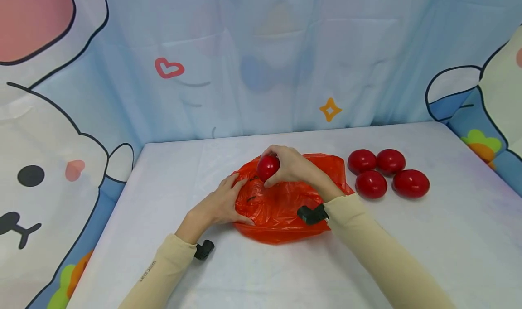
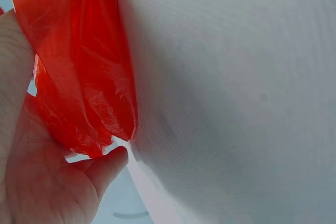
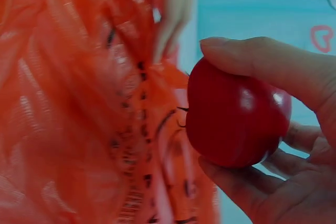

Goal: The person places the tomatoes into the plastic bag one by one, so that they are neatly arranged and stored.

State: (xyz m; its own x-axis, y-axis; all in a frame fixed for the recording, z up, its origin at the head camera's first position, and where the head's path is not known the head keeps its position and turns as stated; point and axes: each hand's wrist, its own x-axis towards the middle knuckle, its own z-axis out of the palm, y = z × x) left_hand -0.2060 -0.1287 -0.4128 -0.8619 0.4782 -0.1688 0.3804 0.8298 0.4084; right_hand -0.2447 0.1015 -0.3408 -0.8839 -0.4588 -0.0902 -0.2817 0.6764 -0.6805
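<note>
My right hand (image 1: 287, 165) grips a shiny red apple (image 3: 239, 114) between thumb and fingers, over the left part of a red plastic bag (image 1: 277, 205). In the right wrist view, thin dark stem bits stick out of the apple on the side facing the bag, which carries dark printing. At the bag's left end, my left hand (image 1: 224, 201) holds the plastic with thumb and fingers spread around its edge. The left wrist view shows the bag's folded side between the thumb and the curled fingers (image 2: 107, 169).
Right of the bag, several more red apples (image 1: 371, 184) sit close together on the white-covered table (image 1: 408, 236). Behind the table's back edge hangs a pale blue printed curtain (image 1: 261, 73). A small black wrist camera (image 1: 311, 214) sits at the right cuff.
</note>
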